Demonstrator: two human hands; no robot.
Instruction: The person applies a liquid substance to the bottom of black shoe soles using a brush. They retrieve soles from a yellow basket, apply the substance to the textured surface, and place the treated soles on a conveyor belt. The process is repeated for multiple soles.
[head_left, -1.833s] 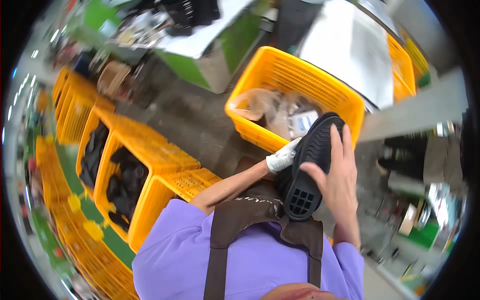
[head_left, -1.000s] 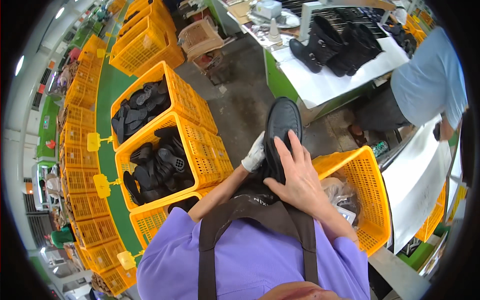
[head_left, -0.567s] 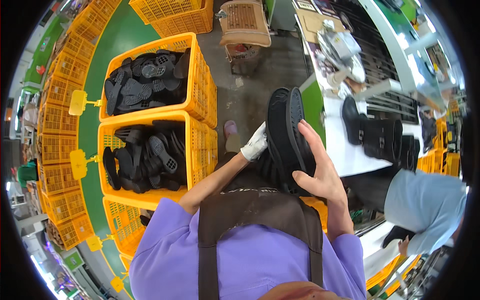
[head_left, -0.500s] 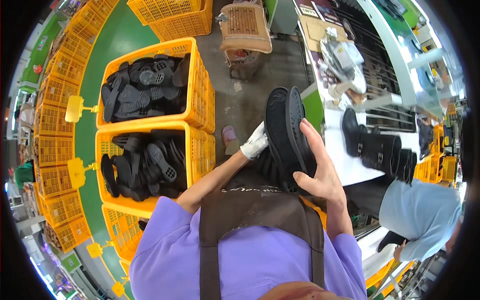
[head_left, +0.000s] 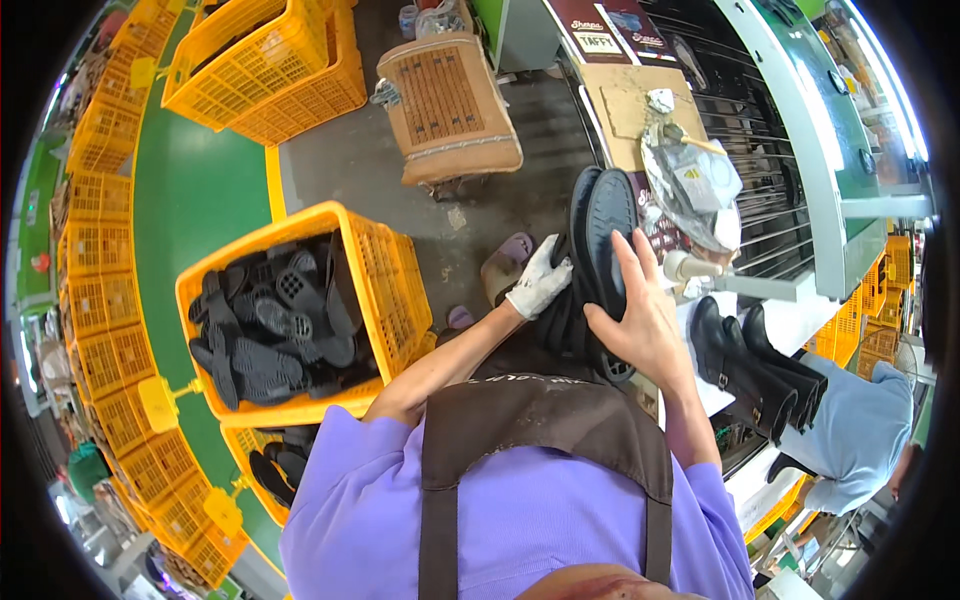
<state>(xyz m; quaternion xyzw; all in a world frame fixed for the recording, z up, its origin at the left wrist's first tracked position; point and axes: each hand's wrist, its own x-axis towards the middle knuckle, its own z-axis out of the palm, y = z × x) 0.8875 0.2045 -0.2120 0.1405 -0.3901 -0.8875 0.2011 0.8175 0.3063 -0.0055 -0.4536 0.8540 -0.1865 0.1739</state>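
Both hands are on the stack of black rubber soles (head_left: 598, 262) we carry upright against our chest: our left hand (head_left: 540, 282), in a white glove, is clamped on the stack's left edge, and our bare right hand (head_left: 642, 318) lies flat with fingers spread across the front sole, pressing the pile together. We judge this as the carrying step, soles gathered and held, not yet set down anywhere. Any next move calls for a firm squeeze from both sides, since loose soles could slide out of the pile. Down to our left sits a yellow crate (head_left: 330, 300) heaped with more black soles, and further yellow crates line the green floor strip (head_left: 190, 190). Ahead stands a brown woven seat (head_left: 447, 105) on the grey floor, beside a cluttered bench (head_left: 690, 185) with a plastic-wrapped bundle. To our right, black boots (head_left: 750, 370) stand on a white table edge, and a person in a blue shirt (head_left: 860, 440) works close by, narrowing the room on that side
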